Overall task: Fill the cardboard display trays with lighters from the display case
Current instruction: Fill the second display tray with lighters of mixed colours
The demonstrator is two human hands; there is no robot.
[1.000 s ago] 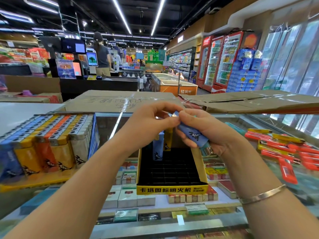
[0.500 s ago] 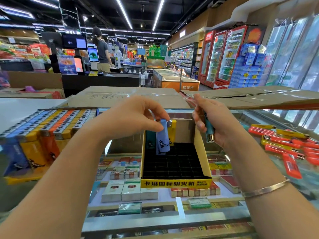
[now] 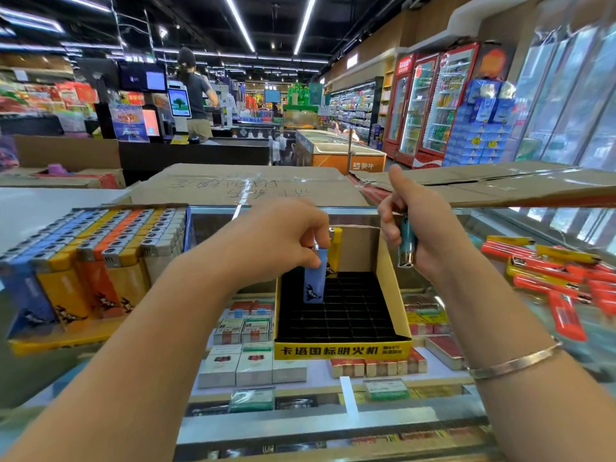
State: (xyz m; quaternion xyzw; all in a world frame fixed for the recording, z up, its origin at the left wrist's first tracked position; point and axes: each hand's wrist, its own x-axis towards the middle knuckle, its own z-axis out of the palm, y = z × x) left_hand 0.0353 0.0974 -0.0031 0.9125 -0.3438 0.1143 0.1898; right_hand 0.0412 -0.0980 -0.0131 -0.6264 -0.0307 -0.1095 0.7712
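Centre tray (image 3: pixel 393 288): on the glass counter (image 3: pixel 466 388), between the full tray and the loose lighters.
Full tray (image 3: pixel 66 341): left, packed with upright lighters.
Loose lighters (image 3: pixel 550 278): right, lying flat on the glass.
Left hand (image 3: pixel 283 241): over the centre tray's rear-left corner, holding a lighter (image 3: pixel 315 281) upright in it.
Second lighter (image 3: pixel 335 250): just behind that one.
Right hand (image 3: pixel 420 228): above the tray's right wall, holding a lighter head-down (image 3: pixel 407 243).
Flattened cardboard (image 3: pixel 250 188): behind everything.

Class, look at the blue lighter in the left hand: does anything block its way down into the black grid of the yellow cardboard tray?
Nothing visible does. The blue lighter hangs over open black grid cells; the yellow lighter stands behind it.
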